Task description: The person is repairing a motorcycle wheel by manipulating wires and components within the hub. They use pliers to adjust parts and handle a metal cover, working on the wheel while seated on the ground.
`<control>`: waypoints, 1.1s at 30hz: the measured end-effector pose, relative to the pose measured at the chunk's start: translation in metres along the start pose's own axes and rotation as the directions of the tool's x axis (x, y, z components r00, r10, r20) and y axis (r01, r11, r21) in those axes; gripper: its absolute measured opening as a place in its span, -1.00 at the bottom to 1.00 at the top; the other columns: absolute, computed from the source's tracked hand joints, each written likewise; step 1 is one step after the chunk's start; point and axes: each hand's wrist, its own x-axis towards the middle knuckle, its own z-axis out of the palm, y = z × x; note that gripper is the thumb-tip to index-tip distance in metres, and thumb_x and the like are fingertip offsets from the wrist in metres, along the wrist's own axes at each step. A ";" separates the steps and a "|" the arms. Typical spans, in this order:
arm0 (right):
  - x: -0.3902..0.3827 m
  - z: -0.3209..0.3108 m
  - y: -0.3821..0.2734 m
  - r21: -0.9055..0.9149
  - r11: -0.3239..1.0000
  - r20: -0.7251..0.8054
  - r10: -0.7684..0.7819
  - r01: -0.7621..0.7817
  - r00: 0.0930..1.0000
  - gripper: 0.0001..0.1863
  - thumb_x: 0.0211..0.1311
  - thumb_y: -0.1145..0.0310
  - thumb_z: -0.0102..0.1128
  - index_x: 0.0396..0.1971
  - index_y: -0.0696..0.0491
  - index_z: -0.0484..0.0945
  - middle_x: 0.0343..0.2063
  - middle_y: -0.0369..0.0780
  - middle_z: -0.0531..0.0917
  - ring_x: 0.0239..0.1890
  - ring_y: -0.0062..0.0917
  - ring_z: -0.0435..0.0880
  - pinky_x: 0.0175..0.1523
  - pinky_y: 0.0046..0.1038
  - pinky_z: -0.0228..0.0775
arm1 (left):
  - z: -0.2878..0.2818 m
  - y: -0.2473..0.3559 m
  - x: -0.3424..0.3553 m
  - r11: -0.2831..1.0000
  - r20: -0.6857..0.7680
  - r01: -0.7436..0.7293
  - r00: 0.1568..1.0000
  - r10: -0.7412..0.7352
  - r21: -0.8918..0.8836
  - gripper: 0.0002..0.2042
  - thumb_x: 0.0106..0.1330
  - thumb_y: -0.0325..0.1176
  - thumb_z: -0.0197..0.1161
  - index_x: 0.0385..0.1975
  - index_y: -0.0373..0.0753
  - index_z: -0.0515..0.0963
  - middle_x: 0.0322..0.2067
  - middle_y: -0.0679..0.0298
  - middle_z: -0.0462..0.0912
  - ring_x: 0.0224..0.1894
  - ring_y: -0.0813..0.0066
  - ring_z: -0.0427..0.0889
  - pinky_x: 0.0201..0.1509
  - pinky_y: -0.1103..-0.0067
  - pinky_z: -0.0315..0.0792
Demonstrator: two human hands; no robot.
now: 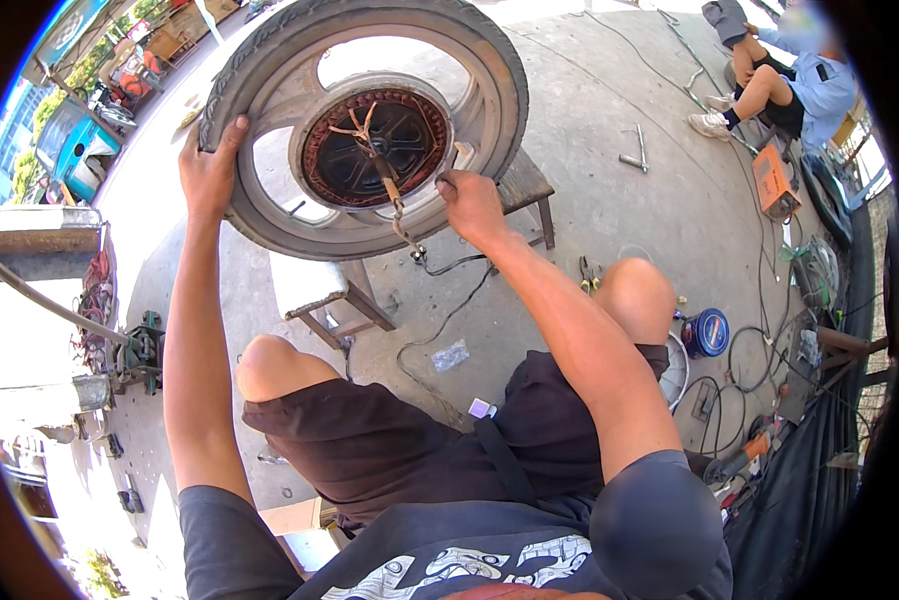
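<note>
A scooter wheel (270, 225) with a dark tyre and grey spoked rim is tilted up before me. Its open hub motor (350, 165) shows a ring of copper windings, with bare copper-coloured wire ends and a cable coming from the axle. My left hand (213, 165) grips the tyre's left edge, thumb on the near face and fingers behind. My right hand (475, 208) is at the rim's right side, its fingers pinched together beside a small pale piece (463, 155); whether they hold that piece I cannot make out.
Low stools (315, 285) stand under the wheel. On the floor lie a T-shaped wrench (642, 158), pliers (590, 272), a blue tub (707, 332) and an angle grinder (740, 458). Cables run beside an orange box (776, 183). A vise (145, 352) is at left; another person (820, 95) sits far right.
</note>
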 end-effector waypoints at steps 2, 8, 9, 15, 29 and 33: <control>0.000 0.000 -0.003 -0.004 1.000 -0.005 0.003 -0.003 1.000 -0.79 0.34 0.37 0.19 -0.25 0.20 0.69 -0.34 0.11 0.69 -0.18 0.08 0.67 -0.08 0.00 0.45 | -0.001 -0.001 0.000 1.000 0.002 0.020 1.000 -0.020 -0.018 -0.28 0.19 0.15 0.47 0.06 -0.45 0.62 -0.12 0.06 0.76 -0.06 0.30 0.69 0.17 0.42 0.47; -0.001 0.000 -0.002 0.002 1.000 -0.034 -0.019 0.019 0.999 -0.80 0.33 0.37 0.19 -0.26 0.19 0.69 -0.34 0.09 0.69 -0.19 0.08 0.67 -0.08 0.02 0.45 | -0.002 0.001 0.000 1.000 0.040 0.026 0.999 -0.026 0.008 -0.30 0.27 0.12 0.41 0.10 -0.50 0.57 -0.10 0.05 0.73 -0.06 0.32 0.65 0.15 0.45 0.45; 0.000 0.000 -0.001 0.000 1.000 -0.034 -0.023 0.023 0.999 -0.80 0.33 0.37 0.19 -0.26 0.19 0.69 -0.35 0.09 0.69 -0.19 0.08 0.67 -0.08 0.02 0.45 | -0.002 0.000 0.001 0.999 0.041 0.031 0.999 -0.032 0.017 -0.31 0.28 0.12 0.40 0.09 -0.48 0.58 -0.10 0.06 0.73 -0.06 0.33 0.65 0.14 0.45 0.45; -0.003 0.000 0.001 -0.036 0.999 0.009 -0.020 0.020 1.000 -0.79 0.35 0.36 0.19 -0.21 0.17 0.70 -0.31 0.08 0.70 -0.17 0.07 0.68 -0.07 -0.02 0.47 | -0.001 0.004 0.000 1.000 0.050 -0.008 0.999 0.008 0.002 -0.32 0.30 0.14 0.38 0.09 -0.45 0.59 -0.08 0.06 0.72 -0.04 0.33 0.63 0.17 0.43 0.43; -0.003 0.010 0.009 0.009 0.992 -0.072 -0.121 0.122 0.990 -0.81 0.33 0.41 0.18 -0.26 0.22 0.68 -0.31 0.10 0.68 -0.19 0.10 0.65 -0.08 0.01 0.42 | 0.001 -0.001 0.005 0.999 0.012 -0.027 1.000 0.026 0.036 -0.25 0.22 0.27 0.40 0.03 -0.43 0.63 -0.15 0.05 0.73 -0.06 0.27 0.65 0.16 0.40 0.44; -0.002 0.009 0.013 -0.039 0.994 -0.039 -0.108 0.107 0.993 -0.81 0.32 0.42 0.19 -0.27 0.22 0.69 -0.31 0.11 0.68 -0.19 0.10 0.65 -0.08 0.02 0.42 | 0.003 -0.002 0.006 0.998 0.015 -0.022 1.000 0.021 0.052 -0.23 0.21 0.29 0.39 0.04 -0.44 0.62 -0.13 0.03 0.73 -0.05 0.24 0.64 0.18 0.37 0.43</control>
